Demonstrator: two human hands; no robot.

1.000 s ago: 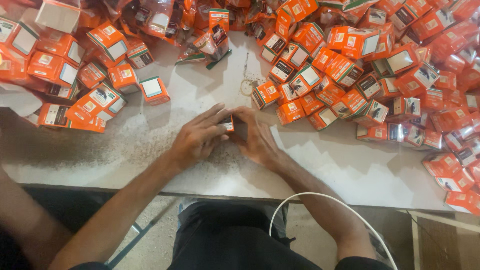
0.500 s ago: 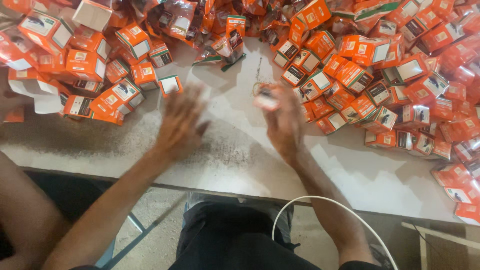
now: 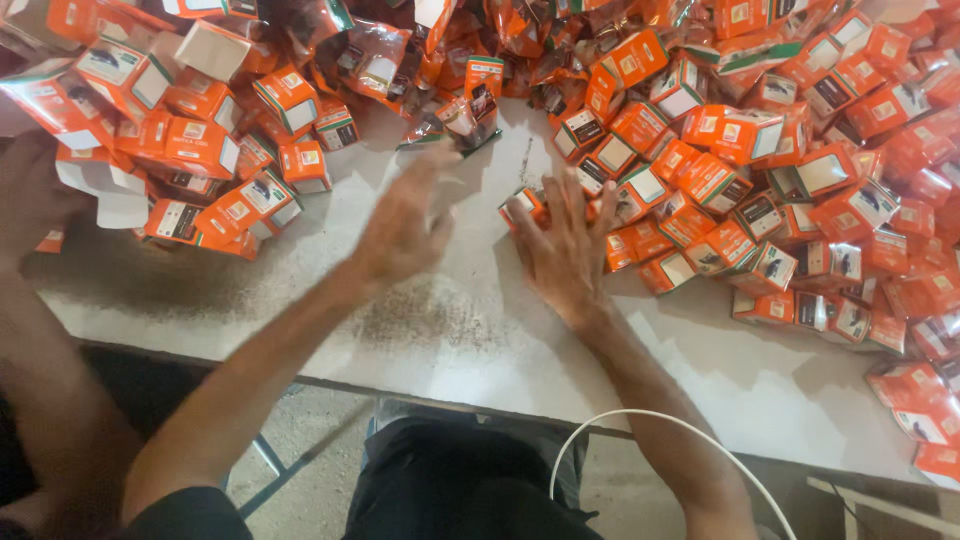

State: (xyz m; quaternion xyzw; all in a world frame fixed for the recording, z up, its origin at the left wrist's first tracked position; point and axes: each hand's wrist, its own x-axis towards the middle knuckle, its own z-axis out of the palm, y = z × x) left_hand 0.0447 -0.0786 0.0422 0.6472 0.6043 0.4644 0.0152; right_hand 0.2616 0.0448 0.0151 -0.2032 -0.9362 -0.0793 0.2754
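My left hand (image 3: 405, 225) hovers blurred over the white table (image 3: 470, 330), fingers apart and holding nothing, its tips close to a dark-and-orange plastic packet (image 3: 468, 112). My right hand (image 3: 562, 248) lies with fingers spread at the edge of the right-hand heap of small orange boxes (image 3: 800, 170). Its fingertips touch a small orange box (image 3: 527, 200) at the heap's near-left corner. Whether anything sits under that palm is hidden.
A second heap of orange-and-white boxes (image 3: 200, 150) fills the far left, with crumpled packets across the top centre. Another person's hand (image 3: 30, 195) and forearm rest at the left edge. A white cable (image 3: 640, 420) loops over my lap below the table's front edge.
Both hands were together on a small item near the table's front. They parted and moved away from me; the right one carried a small box to the heap and is now spread there.
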